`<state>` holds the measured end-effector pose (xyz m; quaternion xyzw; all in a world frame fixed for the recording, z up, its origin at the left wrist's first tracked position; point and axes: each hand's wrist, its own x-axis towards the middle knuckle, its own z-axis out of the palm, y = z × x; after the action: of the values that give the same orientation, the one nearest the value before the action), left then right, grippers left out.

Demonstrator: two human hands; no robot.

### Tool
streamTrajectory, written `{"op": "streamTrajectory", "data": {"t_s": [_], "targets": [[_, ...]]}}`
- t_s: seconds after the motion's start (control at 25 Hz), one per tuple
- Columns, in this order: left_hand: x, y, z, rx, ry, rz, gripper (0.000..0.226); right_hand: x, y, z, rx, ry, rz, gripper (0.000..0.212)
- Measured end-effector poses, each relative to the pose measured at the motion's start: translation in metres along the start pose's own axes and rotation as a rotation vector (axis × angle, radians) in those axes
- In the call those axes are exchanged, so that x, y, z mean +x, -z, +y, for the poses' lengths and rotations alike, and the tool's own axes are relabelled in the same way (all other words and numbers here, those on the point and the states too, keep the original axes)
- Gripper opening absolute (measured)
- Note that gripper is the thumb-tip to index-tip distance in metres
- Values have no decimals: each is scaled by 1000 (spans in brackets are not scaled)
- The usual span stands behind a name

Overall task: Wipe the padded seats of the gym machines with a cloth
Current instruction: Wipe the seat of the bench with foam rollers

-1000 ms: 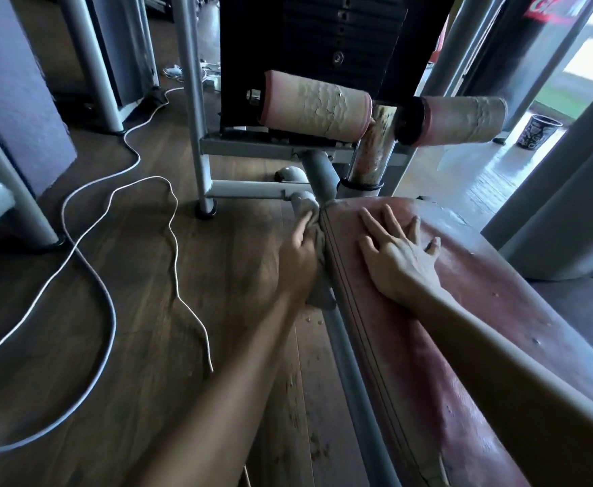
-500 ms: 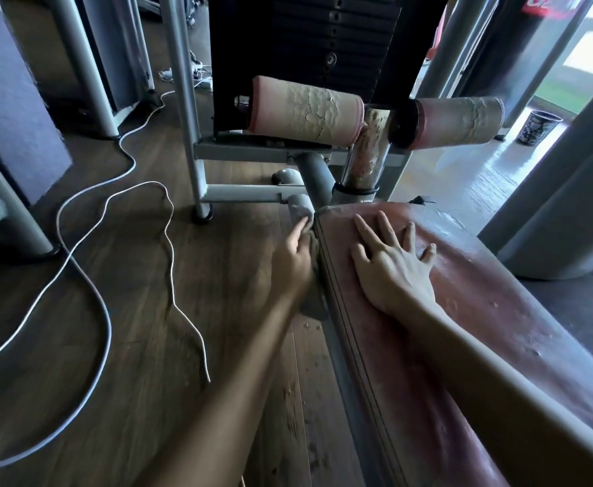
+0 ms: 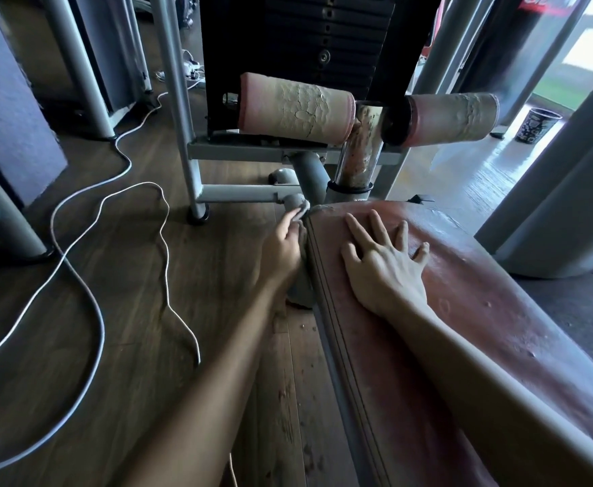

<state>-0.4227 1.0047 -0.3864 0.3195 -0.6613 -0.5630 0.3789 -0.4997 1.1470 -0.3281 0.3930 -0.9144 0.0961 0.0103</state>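
Single head-worn view looks forward and down, close over the seat [image 3: 446, 311].

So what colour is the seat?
The seat is a worn, faded dark red. The head view, the only one, shows it.
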Motion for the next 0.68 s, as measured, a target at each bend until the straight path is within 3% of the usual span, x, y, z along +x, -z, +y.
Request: {"op": "streamTrajectory", "data": {"t_s": [0.16, 0.4, 0.68], "targets": [[-63, 6, -3, -175, -59, -37, 40, 0, -2, 1, 4, 5, 10, 58], [-13, 2, 20, -10, -69, -63, 39, 1, -2, 1, 14, 3, 11, 58], [-37, 4, 19, -47, -40, -16, 38, 0, -1, 1, 23, 0, 8, 58]]}}
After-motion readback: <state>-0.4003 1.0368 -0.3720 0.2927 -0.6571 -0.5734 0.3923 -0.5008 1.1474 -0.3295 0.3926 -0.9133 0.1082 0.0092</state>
